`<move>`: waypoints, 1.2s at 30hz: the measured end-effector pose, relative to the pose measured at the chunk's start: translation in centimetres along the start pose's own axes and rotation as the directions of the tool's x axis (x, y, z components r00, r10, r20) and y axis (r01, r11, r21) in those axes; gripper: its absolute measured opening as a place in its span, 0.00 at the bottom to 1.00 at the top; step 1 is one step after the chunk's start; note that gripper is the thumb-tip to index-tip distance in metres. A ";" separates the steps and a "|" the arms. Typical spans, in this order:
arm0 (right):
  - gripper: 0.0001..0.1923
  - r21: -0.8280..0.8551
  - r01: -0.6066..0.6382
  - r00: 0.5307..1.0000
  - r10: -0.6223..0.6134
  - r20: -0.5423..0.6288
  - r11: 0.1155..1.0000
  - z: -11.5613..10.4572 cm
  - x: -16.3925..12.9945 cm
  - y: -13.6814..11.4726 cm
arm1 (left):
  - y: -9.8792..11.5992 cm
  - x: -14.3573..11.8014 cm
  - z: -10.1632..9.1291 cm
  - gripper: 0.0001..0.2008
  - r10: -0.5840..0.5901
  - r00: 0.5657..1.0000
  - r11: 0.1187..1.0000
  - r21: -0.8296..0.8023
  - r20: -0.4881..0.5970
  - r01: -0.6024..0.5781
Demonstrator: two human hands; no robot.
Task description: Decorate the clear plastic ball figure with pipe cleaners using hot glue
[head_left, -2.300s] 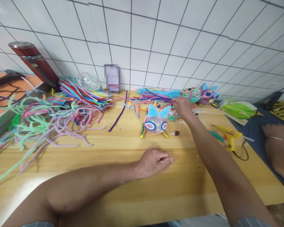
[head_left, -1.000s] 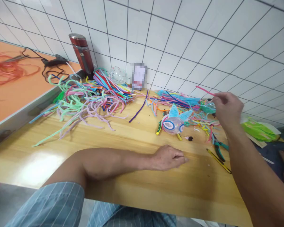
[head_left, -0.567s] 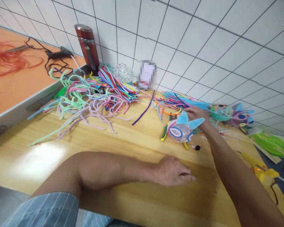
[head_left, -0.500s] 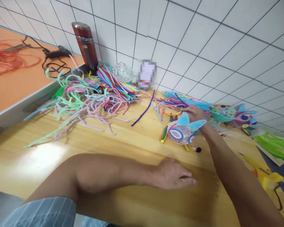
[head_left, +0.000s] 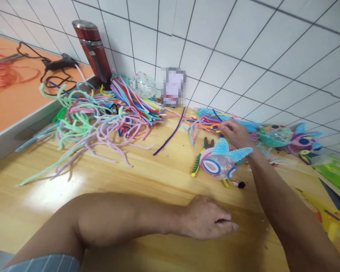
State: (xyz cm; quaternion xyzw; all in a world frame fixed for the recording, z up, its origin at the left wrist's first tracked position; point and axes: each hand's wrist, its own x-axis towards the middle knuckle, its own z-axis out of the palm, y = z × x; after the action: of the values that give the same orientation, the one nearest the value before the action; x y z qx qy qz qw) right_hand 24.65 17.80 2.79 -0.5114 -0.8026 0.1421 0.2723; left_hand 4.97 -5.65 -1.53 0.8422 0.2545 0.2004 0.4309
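My right hand (head_left: pixel 236 135) reaches to the back of the table, its thumb and fingers pinched on an orange pipe cleaner (head_left: pixel 211 125) by a small pile of pink and blue pipe cleaners (head_left: pixel 193 130). Just in front of that wrist sits a clear ball fish (head_left: pixel 223 170) with light-blue pipe-cleaner fins and a white, pink and blue eye. Green-and-yellow pliers (head_left: pixel 197 162) lie beside it, partly hidden by the fish. My left hand (head_left: pixel 206 219) rests on the table near the front edge, fingers curled in. No object shows in it.
Many pipe cleaners (head_left: pixel 102 128) spread across the left, with a red flask (head_left: pixel 93 54) and a clear ball (head_left: pixel 143 85) behind. A phone (head_left: pixel 174 87) leans on the tiled wall. More decorated balls (head_left: pixel 276 136) and a yellow glue gun (head_left: pixel 325 211) are at right.
My right hand has drawn the orange pipe cleaner, which was curved before, into a straighter line. The left hand keeps its curled pose on the table. The view has shifted slightly.
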 end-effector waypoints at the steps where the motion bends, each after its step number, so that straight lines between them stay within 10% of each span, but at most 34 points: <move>1: 0.14 0.035 -0.052 0.998 0.053 -0.035 0.998 -0.5 0.1 0.0 | -0.1 0.0 0.1 0.25 0.002 1.000 1.000 0.011 -0.001 -0.002; 11: 0.14 0.225 -0.206 0.965 0.236 -0.116 0.952 -5.4 2.4 -2.4 | -0.2 -0.1 0.5 0.25 0.017 1.000 1.000 0.008 -0.007 -0.017; 27: 0.03 -0.075 -0.116 0.987 0.123 0.099 0.990 -4.4 7.2 -13.0 | 0.0 0.0 0.1 0.24 -0.009 1.000 1.000 0.003 -0.003 0.009; 33: 0.04 -0.100 -0.133 0.989 0.139 0.051 0.986 -4.3 7.4 -15.7 | 1.6 -0.7 -0.4 0.22 -0.136 0.982 0.923 -0.377 -0.134 0.077; 36: 0.04 -0.059 -0.122 0.992 0.122 0.005 0.991 -4.7 6.9 -16.3 | 3.5 -1.2 -2.9 0.22 -0.033 0.942 0.909 -0.402 -0.335 -0.111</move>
State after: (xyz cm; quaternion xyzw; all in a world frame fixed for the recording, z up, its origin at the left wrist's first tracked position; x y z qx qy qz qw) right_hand 13.03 16.69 16.86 -0.5667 -0.7748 0.1369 0.2445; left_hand 3.29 -6.24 2.81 0.6899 0.2583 0.3985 0.5464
